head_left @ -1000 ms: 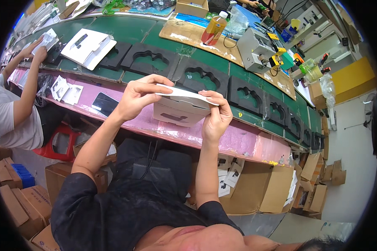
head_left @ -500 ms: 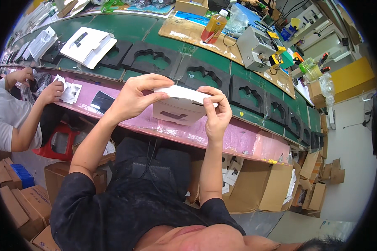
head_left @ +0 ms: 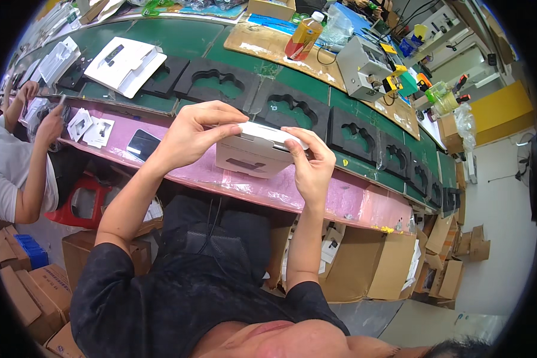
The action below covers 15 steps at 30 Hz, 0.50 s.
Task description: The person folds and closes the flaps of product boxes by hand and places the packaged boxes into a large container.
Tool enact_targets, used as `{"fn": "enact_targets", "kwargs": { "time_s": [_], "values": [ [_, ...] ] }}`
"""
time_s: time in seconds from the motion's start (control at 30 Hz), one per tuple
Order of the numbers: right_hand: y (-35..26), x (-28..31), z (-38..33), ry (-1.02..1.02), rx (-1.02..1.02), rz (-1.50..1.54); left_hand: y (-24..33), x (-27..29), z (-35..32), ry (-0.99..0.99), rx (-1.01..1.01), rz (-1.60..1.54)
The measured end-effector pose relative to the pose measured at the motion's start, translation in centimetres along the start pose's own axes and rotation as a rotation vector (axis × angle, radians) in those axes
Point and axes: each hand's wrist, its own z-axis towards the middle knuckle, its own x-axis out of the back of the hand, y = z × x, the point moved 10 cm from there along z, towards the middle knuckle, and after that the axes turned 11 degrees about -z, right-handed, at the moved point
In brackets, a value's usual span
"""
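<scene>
A white cardboard box with a dark printed picture on its side is held up between my two hands, above the pink-covered table edge. My left hand pinches the left end of its top flap, thumb in front and fingers behind. At the right end my right hand grips the flap, its thumb pressed on the top edge. A dark slit shows under the flap near the right thumb. Whatever is inside the box is hidden.
Black foam trays line the green bench. A phone, paper cards and an open white box lie to the left, near a co-worker's hand. An open carton stands below the table.
My right thumb and fingers have shifted along the flap, which sits lower and flatter on the box. At left, the co-worker's hands have moved away from the cards.
</scene>
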Motion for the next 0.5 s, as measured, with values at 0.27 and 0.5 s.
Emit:
{"fn": "enact_targets", "kwargs": {
  "time_s": [0.27,0.5],
  "values": [
    [0.8,0.0,-0.1,0.009,-0.081,0.054,-0.8,0.2,0.1,0.01,0.125,-0.145],
    [-0.1,0.0,-0.1,0.015,0.002,0.005,0.4,0.0,0.3,-0.036,-0.021,0.036]
  ]
}}
